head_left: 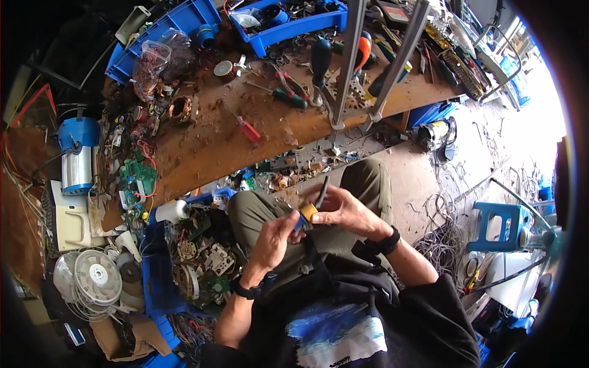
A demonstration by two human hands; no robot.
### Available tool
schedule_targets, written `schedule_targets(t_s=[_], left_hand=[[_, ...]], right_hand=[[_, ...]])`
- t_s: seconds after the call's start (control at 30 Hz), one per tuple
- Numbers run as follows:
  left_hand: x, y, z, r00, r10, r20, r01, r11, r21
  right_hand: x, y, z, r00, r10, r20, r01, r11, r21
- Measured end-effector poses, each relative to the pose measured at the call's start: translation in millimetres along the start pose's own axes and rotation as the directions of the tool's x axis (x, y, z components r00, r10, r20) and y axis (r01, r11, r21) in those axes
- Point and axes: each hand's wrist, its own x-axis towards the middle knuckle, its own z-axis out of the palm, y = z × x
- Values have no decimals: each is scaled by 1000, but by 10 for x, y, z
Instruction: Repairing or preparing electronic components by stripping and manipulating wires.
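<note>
Left hand (274, 236) gripping blue tool (299, 223), right hand (343, 211) pinching yellow part (308, 212) with black cable (321, 191), steadied over lap for close work.

A crumpled clear plastic bag (156, 61) of small parts lies at the wooden workbench's (208, 147) left end

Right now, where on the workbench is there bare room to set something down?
The workbench is bare below the red screwdriver, down to its near edge. Its left end, around the green circuit board, is crowded, as is the far side by the blue bins.
</note>
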Motion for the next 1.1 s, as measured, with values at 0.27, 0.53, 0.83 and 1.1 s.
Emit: schedule_targets(t_s=[0.27, 0.53, 0.83, 1.1], left_hand=[[86, -116, 44, 972, -170, 160, 212, 929, -302], [162, -211, 88, 987, -95, 129, 115, 980, -160], [217, -306, 48, 953, -89, 290, 195, 912, -361], [225, -198, 14, 976, -51, 210, 52, 999, 1]], right_hand=[[3, -14, -194, 986, 151, 76, -156, 986, 63], [-21, 78, -312, 979, 173, -109, -183, 978, -98], [-27, 208, -343, 968, 202, -148, -162, 956, 246], [4, 264, -390, 989, 106, -101, -96, 990, 102]])
